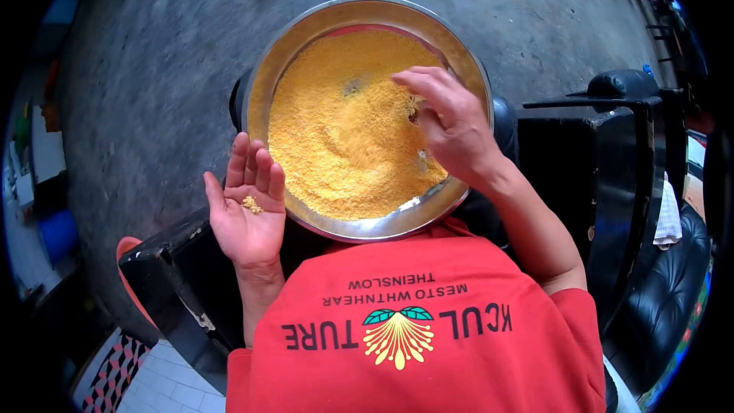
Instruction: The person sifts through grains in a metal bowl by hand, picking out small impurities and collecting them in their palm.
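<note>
A wide metal basin rests at the person's lap, holding a broad layer of yellow grain with a few darker spots in it. My left hand is palm up beside the basin's lower left rim, fingers stretched, with a small heap of pale yellow bits lying on the palm. Over the right part of the grain is my right hand, its fingers bent and somewhat apart. Nothing can be made out between its fingers.
Black armrests stand at the right and lower left. Further right are a black padded seat and a white cloth. Grey floor surrounds the basin. A blue container is at the far left.
</note>
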